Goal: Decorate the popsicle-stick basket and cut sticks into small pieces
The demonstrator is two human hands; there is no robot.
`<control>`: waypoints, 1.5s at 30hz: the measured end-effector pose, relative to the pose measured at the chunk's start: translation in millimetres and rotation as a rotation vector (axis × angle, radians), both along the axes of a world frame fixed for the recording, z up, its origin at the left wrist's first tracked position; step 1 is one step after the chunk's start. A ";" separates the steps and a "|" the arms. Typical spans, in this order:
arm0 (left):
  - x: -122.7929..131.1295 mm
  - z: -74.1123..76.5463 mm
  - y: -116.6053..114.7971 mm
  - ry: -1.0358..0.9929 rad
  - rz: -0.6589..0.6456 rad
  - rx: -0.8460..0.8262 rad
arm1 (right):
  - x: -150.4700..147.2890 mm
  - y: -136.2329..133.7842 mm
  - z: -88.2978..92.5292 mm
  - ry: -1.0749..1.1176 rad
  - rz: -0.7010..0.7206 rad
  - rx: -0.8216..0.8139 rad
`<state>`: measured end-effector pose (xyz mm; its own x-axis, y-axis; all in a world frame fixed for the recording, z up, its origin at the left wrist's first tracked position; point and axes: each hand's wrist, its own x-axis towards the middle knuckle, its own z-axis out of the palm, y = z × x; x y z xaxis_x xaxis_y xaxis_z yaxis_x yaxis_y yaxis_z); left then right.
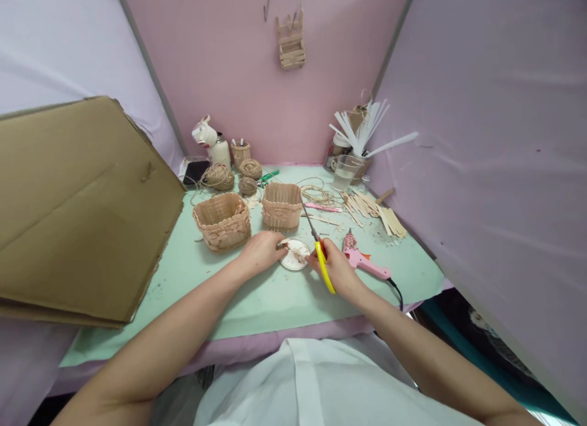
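Scissors with yellow handles (pixel 324 268) are held in my right hand (pixel 340 272), the blades pointing up and away from me. The thumb and fingertips of that hand also reach the right edge of a small round white dish (pixel 294 263). Pale scraps (pixel 298 252) lie in the dish. At its left rim my left hand (pixel 261 253) has its fingers closed; a small dark bit shows at the fingertips, too small to name. Just beyond my hands stand two woven baskets, one on the left (pixel 222 230) and one nearer the middle (pixel 280 215).
A pink glue gun (pixel 367 264) with a black cord lies to the right. Behind it are flat wooden sticks (pixel 392 221) and a clear cup (pixel 345 174) near white strips. Twine balls (pixel 219 177) sit at back left. A large cardboard sheet (pixel 82 212) leans at left.
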<state>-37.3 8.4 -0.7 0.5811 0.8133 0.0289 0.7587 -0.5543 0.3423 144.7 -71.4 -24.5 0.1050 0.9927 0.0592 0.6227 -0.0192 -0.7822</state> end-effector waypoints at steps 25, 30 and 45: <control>-13.4 9.8 2.7 -0.088 0.097 0.134 | 7.9 -5.8 3.8 -0.008 -0.036 0.033; -10.6 8.9 -0.3 -0.203 0.086 0.087 | 9.7 -6.5 15.2 0.021 -0.049 0.039; 6.7 -6.4 9.3 -0.302 -0.039 -0.003 | 23.4 -4.7 24.0 0.047 -0.095 0.112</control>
